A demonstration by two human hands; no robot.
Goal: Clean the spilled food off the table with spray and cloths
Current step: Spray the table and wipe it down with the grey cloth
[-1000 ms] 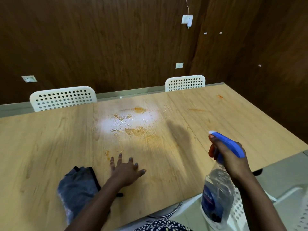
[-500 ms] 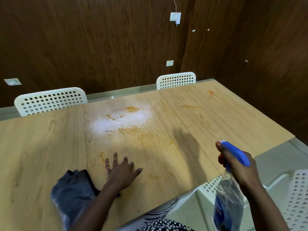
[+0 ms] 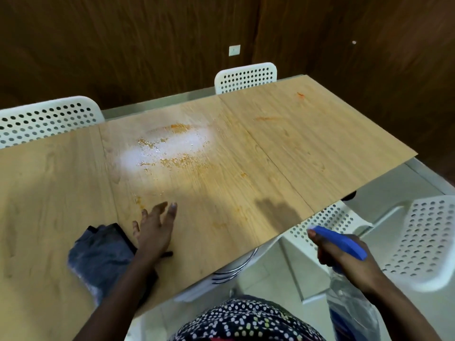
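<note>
Fingers of the left hand (image 3: 154, 230) are spread loosely and hold nothing, the palm low over the wooden table (image 3: 307, 148) at lower centre-left of the frame; motion blur hides whether it touches the surface. Just left of that hand, partly under the forearm, a crumpled grey cloth (image 3: 98, 257) lies on the tabletop, with a dark edge of fabric showing beside it. At the lower right of the frame the right hand (image 3: 344, 257) is wrapped round the neck of a spray bottle (image 3: 349, 313), off the table's near edge, its blue trigger head (image 3: 341, 243) pointing toward the table. Above the left hand, at upper centre-left, orange spilled food (image 3: 177, 158) is scattered across a wet, glistening patch of tabletop. Smaller orange smears (image 3: 268, 118) mark the table toward the upper right. White perforated chairs (image 3: 49, 119) stand along the far edge and at the lower right.
</note>
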